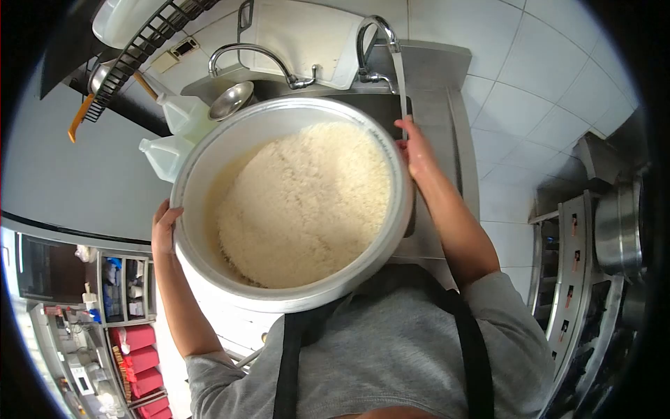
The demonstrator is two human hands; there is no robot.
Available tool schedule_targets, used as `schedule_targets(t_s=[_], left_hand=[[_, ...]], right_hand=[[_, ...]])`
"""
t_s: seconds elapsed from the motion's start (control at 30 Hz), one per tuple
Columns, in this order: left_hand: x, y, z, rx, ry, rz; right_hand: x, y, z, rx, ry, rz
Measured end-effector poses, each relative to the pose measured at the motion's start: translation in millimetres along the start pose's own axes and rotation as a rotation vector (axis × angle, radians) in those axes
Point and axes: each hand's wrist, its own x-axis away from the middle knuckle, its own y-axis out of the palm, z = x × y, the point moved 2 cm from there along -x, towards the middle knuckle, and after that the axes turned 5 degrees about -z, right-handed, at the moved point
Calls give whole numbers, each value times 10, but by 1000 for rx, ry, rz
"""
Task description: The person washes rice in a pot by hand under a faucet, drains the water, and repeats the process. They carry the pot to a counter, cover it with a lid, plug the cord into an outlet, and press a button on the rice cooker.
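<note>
A large round metal pot (199,150) fills the middle of the head view, tilted toward me. Pale rice grains (307,202) are heaped inside, with a little cloudy liquid along the left inner wall. On the pot's left rim my left hand (166,225) is closed, thumb over the edge. My right hand (417,150) grips the far right side; part of its fingers is hidden by the pot. Just beside those fingers, a stream of water (400,77) runs down from the right faucet (377,26).
Behind the pot lie a steel sink (436,66), a second faucet (262,52), a metal bowl (232,101) and a white cutting board (300,35). Plastic jugs (167,157) stand at left below a wire rack (139,52). A stove (569,279) is at right.
</note>
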Motion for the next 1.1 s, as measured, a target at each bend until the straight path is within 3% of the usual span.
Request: schedule_targets(t_s=[0.2,0.43,0.63,0.8,0.9,1.0,1.07,1.1], left_hand=[[-319,1124,-97,168,46,-8],[-712,2036,-456,313,64,-212],[-682,2160,-625,198,98,-129],[-415,2216,-811,90,139,-4],[-134,2218,-844,19,49,27],[63,2224,-823,63,56,10],[94,2242,-839,73,67,9],[97,2246,-838,75,75,6]], right_hand=[[397,-663,-1009,111,-167,117],[715,-1124,-1440,207,-241,279],[542,-1321,-1361,336,-209,278],[112,-1553,-1424,718,-269,259],[-74,-1575,-1466,927,-346,298],[-84,-1300,-1557,1655,-490,323],[-70,-953,-1560,1947,-1009,406],[-176,-775,-1581,1843,-1110,220]])
